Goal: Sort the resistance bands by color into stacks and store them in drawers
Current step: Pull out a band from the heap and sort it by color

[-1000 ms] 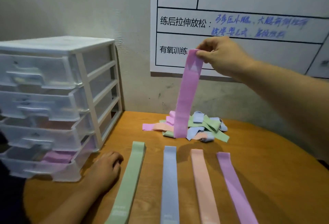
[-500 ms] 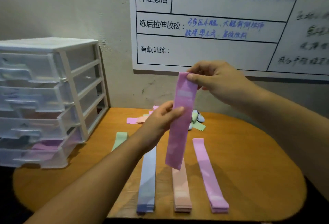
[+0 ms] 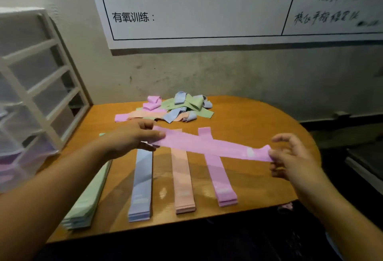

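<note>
Whereas the flat pink fabric resistance band hung upright from your right hand half a second ago, you now pinch one end in each hand, your left hand on the other end, and it spans level just above the sorted rows. It looks ready to lay on the pink stack beside the peach stack, blue stack and green stack. A mixed unsorted heap waits at the back of the orange wooden table; the white plastic drawer unit stands left, and a printed wall chart hangs behind.
</note>
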